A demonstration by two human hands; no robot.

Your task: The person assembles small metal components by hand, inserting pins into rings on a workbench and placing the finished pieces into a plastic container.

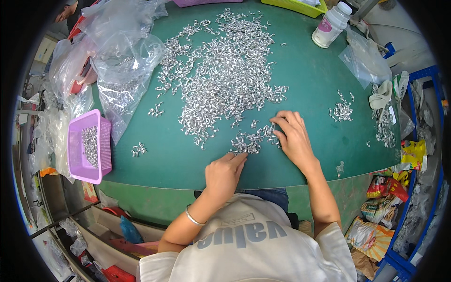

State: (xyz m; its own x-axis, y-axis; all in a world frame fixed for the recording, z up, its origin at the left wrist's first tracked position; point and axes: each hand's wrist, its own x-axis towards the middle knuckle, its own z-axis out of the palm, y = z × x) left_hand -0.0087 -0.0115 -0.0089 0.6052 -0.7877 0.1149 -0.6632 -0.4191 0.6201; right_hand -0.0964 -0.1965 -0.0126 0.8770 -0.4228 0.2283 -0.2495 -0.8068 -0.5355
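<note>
A small cluster of curved, shiny metal pieces point(248, 141) lies on the green tabletop between my hands. My left hand point(222, 172), with a bangle on the wrist, rests its bent fingertips against the cluster's near edge. Whether a piece is pinched there is hidden by the fingers. At the cluster's right end is my right hand point(295, 141), thumb and forefinger a little apart around a few pieces. I cannot tell if it grips one. Just beyond spreads a large heap of the same metal pieces point(229, 70).
A purple plastic basket point(105, 148) holding metal pieces stands at the left edge, below clear plastic bags point(123, 84). Smaller piles point(341, 111) lie at right. A white bottle point(331, 24) and a yellow-green basket point(296, 7) stand at the back. Blue shelving point(412, 116) flanks the table.
</note>
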